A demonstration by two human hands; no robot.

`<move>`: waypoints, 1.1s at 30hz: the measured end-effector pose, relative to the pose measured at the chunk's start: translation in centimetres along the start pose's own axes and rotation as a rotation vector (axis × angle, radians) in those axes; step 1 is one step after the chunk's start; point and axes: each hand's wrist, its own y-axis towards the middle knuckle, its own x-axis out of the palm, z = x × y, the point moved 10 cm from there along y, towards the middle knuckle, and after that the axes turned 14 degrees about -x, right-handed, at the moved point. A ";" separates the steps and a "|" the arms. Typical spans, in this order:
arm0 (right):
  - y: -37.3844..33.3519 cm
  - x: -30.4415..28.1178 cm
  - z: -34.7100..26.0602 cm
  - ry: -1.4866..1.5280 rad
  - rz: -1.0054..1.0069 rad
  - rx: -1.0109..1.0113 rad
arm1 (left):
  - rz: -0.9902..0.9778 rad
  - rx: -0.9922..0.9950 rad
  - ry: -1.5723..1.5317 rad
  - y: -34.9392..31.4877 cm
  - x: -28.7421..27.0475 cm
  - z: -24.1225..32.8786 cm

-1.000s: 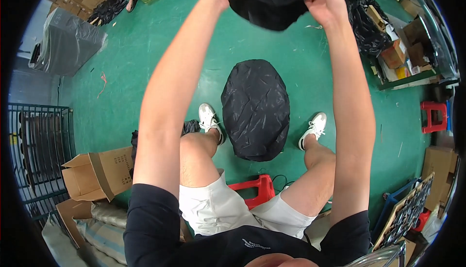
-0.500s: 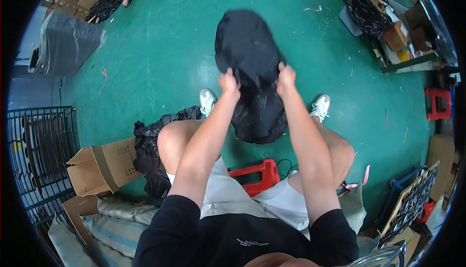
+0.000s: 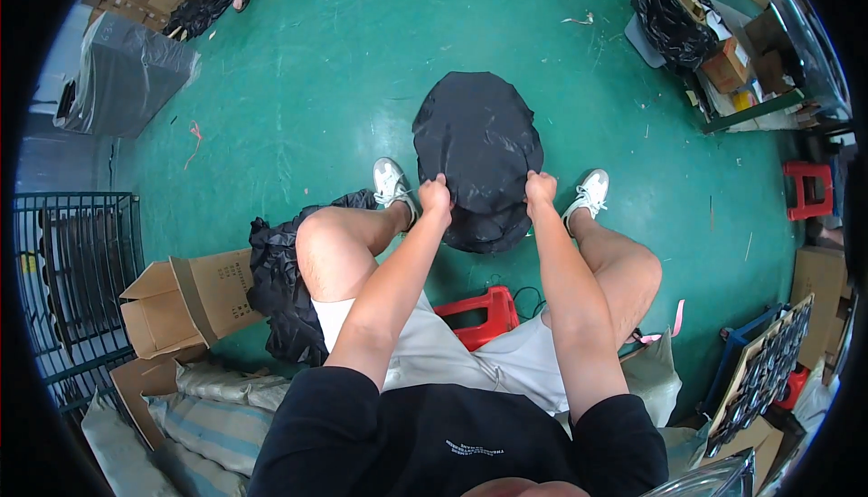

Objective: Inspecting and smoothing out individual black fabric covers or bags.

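A black, rounded bundle of thin, creased sheet material (image 3: 477, 140) is held out in front of me, between my feet. Its broad upper part overlaps a smaller rounded part on the side nearer me; the sheet's exact kind is not clear. My left hand (image 3: 436, 198) is closed on its left edge, fingers curled and thumb on top. Level with it, my right hand (image 3: 541, 191) grips the right edge in the same way. Whatever lies under or inside the black material is hidden.
A red plastic stool (image 3: 493, 316) stands between my thighs. Crumpled black plastic (image 3: 285, 271) and an opened cardboard box (image 3: 185, 302) lie to my left, near woven sacks (image 3: 212, 429). A black rack (image 3: 77, 271) is far left; a loaded shelf (image 3: 759, 113) stands far right.
Both hands have come down and closer to me. The black material's far part has dropped toward me, so the bundle looks shorter and rounder. My grip stays on both edges.
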 end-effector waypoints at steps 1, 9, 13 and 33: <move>-0.6 -0.2 0.5 0.003 -0.001 -0.006 | 0.093 -0.009 0.053 0.0 -1.2 -1.2; -7.6 -0.8 -2.6 -0.395 -0.013 -0.124 | 0.449 0.627 0.518 0.3 -7.8 -1.3; -6.6 -1.1 3.0 -0.084 -0.094 0.070 | -0.077 0.215 0.266 -1.3 -3.3 -5.3; -7.6 -1.5 2.6 -0.446 -0.011 -0.204 | 0.605 0.559 0.735 -7.3 -4.6 1.5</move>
